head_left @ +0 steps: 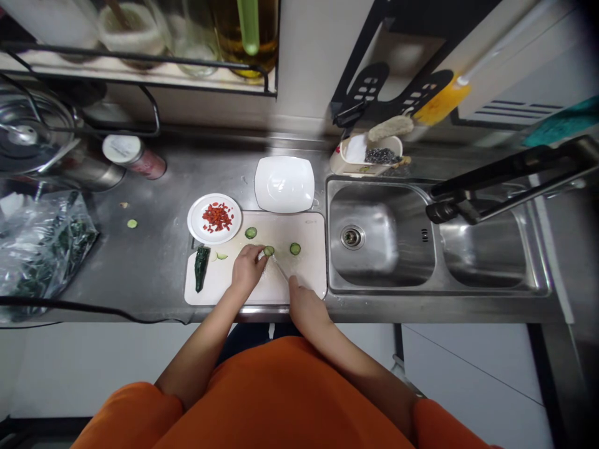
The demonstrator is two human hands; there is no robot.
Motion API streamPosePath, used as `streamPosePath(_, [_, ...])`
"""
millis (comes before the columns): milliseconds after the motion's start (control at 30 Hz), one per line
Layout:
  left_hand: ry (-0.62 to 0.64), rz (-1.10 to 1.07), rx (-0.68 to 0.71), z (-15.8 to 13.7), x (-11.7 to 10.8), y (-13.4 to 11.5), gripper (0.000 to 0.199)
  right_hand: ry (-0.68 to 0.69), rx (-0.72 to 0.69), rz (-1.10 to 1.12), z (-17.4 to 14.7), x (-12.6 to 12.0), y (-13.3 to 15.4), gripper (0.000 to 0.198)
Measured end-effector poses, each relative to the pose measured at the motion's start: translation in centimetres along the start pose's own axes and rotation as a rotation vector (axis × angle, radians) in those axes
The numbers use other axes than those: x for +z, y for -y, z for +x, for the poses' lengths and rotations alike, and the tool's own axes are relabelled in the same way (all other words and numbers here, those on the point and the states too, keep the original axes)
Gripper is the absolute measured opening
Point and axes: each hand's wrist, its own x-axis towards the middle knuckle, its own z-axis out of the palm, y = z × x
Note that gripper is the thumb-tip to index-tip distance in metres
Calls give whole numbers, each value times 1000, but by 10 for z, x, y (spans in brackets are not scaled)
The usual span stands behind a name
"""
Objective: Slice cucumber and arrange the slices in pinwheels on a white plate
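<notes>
Over the middle of the white cutting board (224, 284), my left hand (248, 269) pinches a cucumber slice (269, 251) between thumb and fingers. My right hand (306, 305) is wrapped round the handle of a knife (281, 269), whose blade points up and left to that slice. Whether the blade touches it I cannot tell. One cucumber round (251, 232) lies behind my left hand, another round (294, 249) to the right. A dark green piece of cucumber (201, 269) rests at the board's left side, with pale cut bits (219, 255) beside it.
A white plate of red pieces (218, 217) overlaps the board's back left corner. Behind the board sits a white square dish (284, 184). The double sink (381, 274) lies to the right under a black faucet (449, 209). At left are a plastic bag (51, 249) and a can (135, 157).
</notes>
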Motion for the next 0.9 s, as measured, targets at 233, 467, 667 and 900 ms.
streamPosePath(233, [-3,2,11,0,2,2,23,-22,17,11,0,0,0,37])
streamPosePath(467, [3,6,4,1,1,1,23,-24,23,13,1,0,2,33])
streamPosePath(667, [12,-1,-3,1,0,-1,23,39,33,64,3,-8,7,33])
streamPosePath(900, [15,7,-60,6,-1,-4,18,44,28,93,-3,-6,2,38])
